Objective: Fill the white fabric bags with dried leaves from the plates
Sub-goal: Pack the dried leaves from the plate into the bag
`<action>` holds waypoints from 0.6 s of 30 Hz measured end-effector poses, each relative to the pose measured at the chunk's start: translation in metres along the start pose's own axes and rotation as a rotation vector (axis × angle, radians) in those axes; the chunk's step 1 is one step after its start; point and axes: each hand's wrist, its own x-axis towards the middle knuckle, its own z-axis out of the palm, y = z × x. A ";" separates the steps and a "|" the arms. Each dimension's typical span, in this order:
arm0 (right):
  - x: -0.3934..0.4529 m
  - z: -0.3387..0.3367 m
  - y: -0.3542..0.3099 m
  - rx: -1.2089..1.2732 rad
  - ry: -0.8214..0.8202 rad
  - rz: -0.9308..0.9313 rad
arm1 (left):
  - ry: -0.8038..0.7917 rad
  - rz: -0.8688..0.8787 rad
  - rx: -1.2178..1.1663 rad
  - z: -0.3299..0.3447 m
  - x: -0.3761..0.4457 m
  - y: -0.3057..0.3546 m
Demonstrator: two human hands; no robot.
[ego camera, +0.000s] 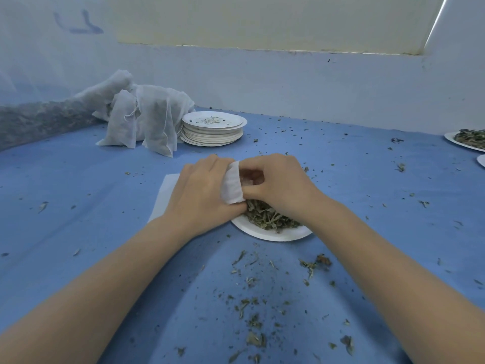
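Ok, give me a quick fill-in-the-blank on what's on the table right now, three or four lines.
1. Both hands, the left hand and the right hand, hold a white ____ over the near plate.
2. That plate holds dried ____.
3. The stack of used plates stands beside a pile of white bags at the far ____ of the table.
4. The cloth covering the table is ____.

Missing words: bag; leaves; left; blue

Both bare forearms reach forward and converge at the middle, wrists low. The left hand (202,190) lies knuckles-up, its fingers curled under and out of sight — their grip is on white fabric folded back over its knuckles. The right hand (275,179) meets it, fingers bent and bunched inward at the fabric's opening — fingertips partly hidden.
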 end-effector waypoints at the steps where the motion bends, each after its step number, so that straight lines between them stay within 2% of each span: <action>1: 0.000 -0.001 0.000 0.062 -0.004 0.021 | 0.016 -0.017 -0.040 -0.001 -0.001 0.001; 5: -0.002 -0.010 -0.002 0.330 -0.161 0.062 | 0.039 -0.064 -0.128 -0.005 -0.003 0.006; 7: -0.002 -0.010 -0.002 0.351 -0.132 0.080 | 0.034 -0.084 -0.164 -0.007 -0.003 0.007; 10: 0.000 -0.007 -0.001 0.310 0.095 0.094 | 0.063 -0.109 -0.195 -0.007 -0.004 0.007; 12: 0.000 -0.004 0.001 0.182 0.176 0.073 | 0.094 -0.109 -0.213 -0.006 -0.005 0.008; 15: -0.001 -0.003 0.005 -0.009 0.128 0.125 | 0.144 -0.086 -0.254 -0.006 -0.005 0.009; 18: -0.003 -0.003 0.004 0.034 0.015 0.185 | 0.173 -0.074 -0.264 -0.007 -0.005 0.010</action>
